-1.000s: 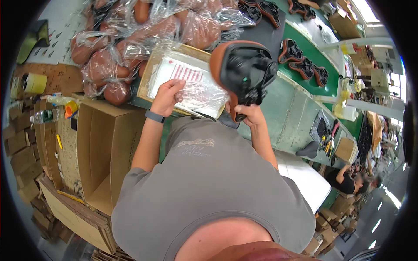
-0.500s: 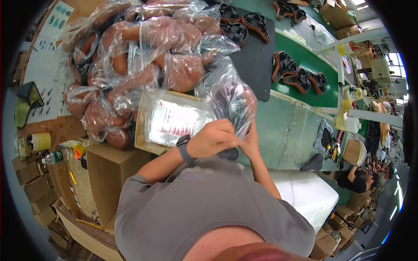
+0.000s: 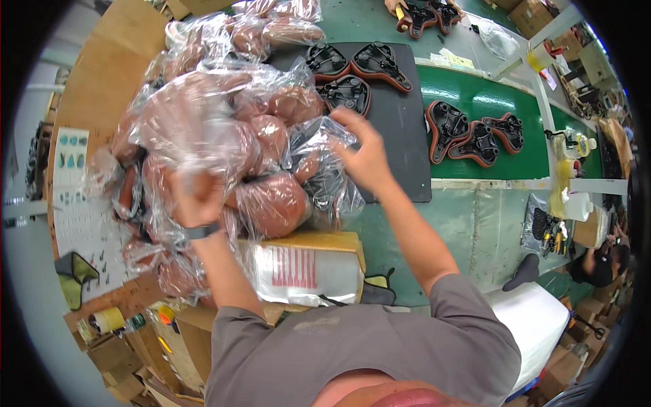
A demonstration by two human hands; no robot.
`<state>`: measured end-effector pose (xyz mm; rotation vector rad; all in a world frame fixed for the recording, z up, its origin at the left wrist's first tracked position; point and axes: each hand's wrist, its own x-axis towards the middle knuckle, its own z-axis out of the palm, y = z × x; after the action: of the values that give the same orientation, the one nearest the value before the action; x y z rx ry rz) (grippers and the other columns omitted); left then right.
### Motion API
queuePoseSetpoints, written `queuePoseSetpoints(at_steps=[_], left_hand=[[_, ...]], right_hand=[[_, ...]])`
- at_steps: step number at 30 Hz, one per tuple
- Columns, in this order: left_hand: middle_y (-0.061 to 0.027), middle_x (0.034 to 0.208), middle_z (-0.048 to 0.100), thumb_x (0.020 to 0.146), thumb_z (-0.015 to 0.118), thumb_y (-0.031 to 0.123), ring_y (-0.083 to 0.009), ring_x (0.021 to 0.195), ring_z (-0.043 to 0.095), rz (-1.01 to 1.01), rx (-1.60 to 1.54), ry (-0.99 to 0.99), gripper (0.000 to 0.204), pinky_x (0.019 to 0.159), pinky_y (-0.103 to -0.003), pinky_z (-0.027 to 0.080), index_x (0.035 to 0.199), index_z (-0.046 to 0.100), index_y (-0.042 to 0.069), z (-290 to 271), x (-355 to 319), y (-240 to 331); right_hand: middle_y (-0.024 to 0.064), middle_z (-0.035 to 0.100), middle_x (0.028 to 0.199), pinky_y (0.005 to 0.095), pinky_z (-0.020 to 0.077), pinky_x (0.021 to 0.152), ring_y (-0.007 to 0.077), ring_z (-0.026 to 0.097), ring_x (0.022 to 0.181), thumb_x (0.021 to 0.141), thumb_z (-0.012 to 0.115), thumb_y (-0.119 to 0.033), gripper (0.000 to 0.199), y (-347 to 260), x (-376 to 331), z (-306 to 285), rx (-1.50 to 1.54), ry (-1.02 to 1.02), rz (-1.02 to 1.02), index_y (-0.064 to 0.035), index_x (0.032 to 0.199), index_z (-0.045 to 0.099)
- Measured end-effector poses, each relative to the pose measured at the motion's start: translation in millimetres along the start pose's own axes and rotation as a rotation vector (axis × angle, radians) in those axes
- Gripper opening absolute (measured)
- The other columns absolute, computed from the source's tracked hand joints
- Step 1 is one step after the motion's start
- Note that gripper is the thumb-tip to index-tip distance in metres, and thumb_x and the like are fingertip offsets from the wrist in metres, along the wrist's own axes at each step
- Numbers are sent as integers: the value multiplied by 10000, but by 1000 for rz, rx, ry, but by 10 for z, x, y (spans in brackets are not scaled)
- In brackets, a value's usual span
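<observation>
My left hand (image 3: 196,197), blurred by motion, is closed on the gathered end of a clear plastic bag. In that bag is a brown bicycle saddle (image 3: 180,119), smeared too, held over a pile of bagged brown saddles (image 3: 271,203). To the right, my right hand (image 3: 364,152) has its fingers apart and holds nothing. It is beside a bagged saddle (image 3: 319,166) with its black underside showing, at the pile's right edge; whether the fingertips touch the plastic I cannot tell. Several unbagged saddles (image 3: 346,91) lie underside up on a black mat (image 3: 400,136).
A carton (image 3: 349,244) of flat clear bags stands against my front. More upturned saddles (image 3: 475,139) lie on the green surface at right. Another person's hands (image 3: 397,8) work on a saddle at the far side. A white wrapped block (image 3: 532,325) is at my right.
My left hand has carried the bagged saddle left over the pile. My right hand has let go of the bag and opened. My view has shifted.
</observation>
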<state>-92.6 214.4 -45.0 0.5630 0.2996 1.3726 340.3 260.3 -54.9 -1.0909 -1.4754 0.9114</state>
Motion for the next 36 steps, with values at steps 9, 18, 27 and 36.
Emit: queuePoseSetpoints(at_steps=[9, 18, 27, 36], left_hand=[[-225, 1784, 324, 1118, 688, 265, -323, 1632, 362, 593, 722, 1079, 859, 1312, -472, 421, 1749, 186, -31, 582, -90, -337], [-150, 1103, 823, 985, 786, 55, -336, 1028, 796, 259, 1834, -16, 257, 925, -414, 604, 1238, 778, 7, 1160, 1658, -2171], [-221, 1404, 718, 909, 801, 283, -407, 1353, 659, 125, 2390, -239, 700, 1135, -508, 524, 1523, 579, 31, -966, 4366, -3061], [-204, 1248, 804, 943, 744, 417, -391, 1228, 757, -344, 2443, -355, 531, 1289, -719, 231, 1380, 662, 127, -977, 3994, -3712]], right_hand=[[344, 235, 1798, 615, 223, 1363, 510, 213, 1685, 716, 1003, -579, 1557, 2690, 1728, -525, -924, 56, 233, -63, 1799, 9], [246, 498, 1578, 628, 285, 1275, 438, 470, 1472, 606, 1063, -497, 1541, 3265, 2569, -722, -1392, -245, 428, -187, 1817, 162], [250, 602, 1348, 604, 453, 1049, 434, 579, 1249, 814, 809, -166, 1113, 2603, 1165, -493, -1249, 186, 200, -143, 1779, 253], [182, 730, 1204, 525, 454, 1009, 383, 646, 1220, 873, 883, -330, 697, 1715, -504, -1037, -1021, -102, 277, -185, 1478, 571]])
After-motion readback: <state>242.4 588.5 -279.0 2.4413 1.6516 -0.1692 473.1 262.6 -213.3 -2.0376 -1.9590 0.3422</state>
